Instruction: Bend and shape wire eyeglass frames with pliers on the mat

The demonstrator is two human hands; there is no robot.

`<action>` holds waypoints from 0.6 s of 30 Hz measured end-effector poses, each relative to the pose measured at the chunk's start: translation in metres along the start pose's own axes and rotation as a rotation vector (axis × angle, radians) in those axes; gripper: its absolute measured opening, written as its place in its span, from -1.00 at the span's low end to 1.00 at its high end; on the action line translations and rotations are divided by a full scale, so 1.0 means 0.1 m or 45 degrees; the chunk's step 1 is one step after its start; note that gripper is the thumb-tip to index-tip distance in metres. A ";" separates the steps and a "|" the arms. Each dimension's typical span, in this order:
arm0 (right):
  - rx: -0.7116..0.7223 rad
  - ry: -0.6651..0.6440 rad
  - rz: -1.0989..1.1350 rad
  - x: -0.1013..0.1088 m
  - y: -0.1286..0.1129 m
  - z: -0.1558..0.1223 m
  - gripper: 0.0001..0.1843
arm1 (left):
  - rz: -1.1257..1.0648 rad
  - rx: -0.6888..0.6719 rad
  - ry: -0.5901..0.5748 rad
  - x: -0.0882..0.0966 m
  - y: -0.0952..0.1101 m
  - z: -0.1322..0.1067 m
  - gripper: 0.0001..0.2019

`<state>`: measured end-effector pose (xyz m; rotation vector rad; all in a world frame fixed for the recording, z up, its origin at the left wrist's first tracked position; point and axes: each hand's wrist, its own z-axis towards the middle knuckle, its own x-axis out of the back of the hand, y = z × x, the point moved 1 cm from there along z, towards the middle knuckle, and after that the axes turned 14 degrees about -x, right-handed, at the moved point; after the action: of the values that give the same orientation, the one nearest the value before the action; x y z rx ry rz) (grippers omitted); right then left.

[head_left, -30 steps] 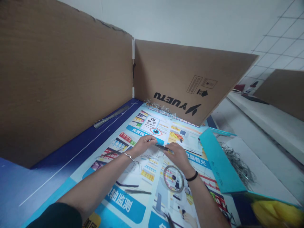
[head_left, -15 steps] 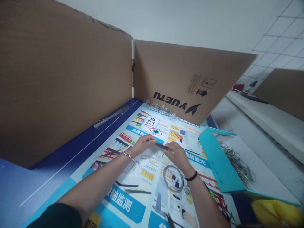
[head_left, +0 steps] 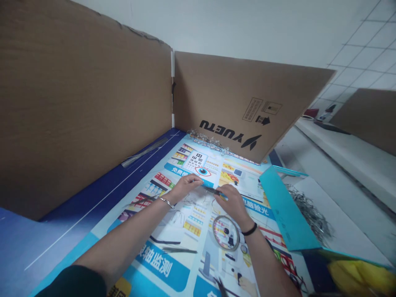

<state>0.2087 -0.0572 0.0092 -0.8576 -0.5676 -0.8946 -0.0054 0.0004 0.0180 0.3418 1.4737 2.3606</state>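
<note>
My right hand point(head_left: 230, 201) is closed round a pair of pliers point(head_left: 211, 190), their dark jaws pointing left. A bit of yellow handle shows by the fingers. My left hand point(head_left: 187, 185) pinches at the tip of the jaws; what lies between its fingertips is too small to make out, perhaps thin wire. Fine wire pieces point(head_left: 196, 202) lie below the two hands on the printed sheet. A coil of wire point(head_left: 226, 233) rests beside my right wrist. Nearer to me lie a bundle of straight wires point(head_left: 179, 250) and a dark pointed tool point(head_left: 221, 287), cut off by the frame.
Cardboard panels stand at the left point(head_left: 86, 103) and the back point(head_left: 247, 95). Small wire pieces point(head_left: 207, 138) line the back panel's foot. More straight wires point(head_left: 144, 152) lie at left. On the right, a turquoise box point(head_left: 278, 206) holds tangled wire point(head_left: 309, 214), near a yellow item point(head_left: 360, 277).
Both hands stay at nearly the same place, with the pliers still in my right hand. The dark jaws look turned very slightly.
</note>
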 end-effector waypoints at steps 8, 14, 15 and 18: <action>-0.001 -0.046 -0.051 -0.02 -0.01 0.00 -0.86 | -0.028 0.064 -0.045 -0.01 -0.01 -0.01 -0.84; -0.040 -0.077 -0.058 -0.03 -0.01 -0.01 -0.85 | -0.034 0.082 -0.057 -0.02 0.05 -0.01 -0.83; -0.042 -0.074 -0.062 -0.03 -0.01 -0.01 -0.85 | -0.033 0.086 -0.053 -0.02 0.06 -0.01 -0.82; -0.030 -0.070 -0.074 -0.05 0.01 -0.01 -0.85 | -0.046 0.082 -0.051 -0.02 0.06 -0.01 -0.82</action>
<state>0.2070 -0.0561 0.0049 -0.8930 -0.6331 -0.9342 -0.0051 -0.0038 0.0227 0.3736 1.5270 2.2689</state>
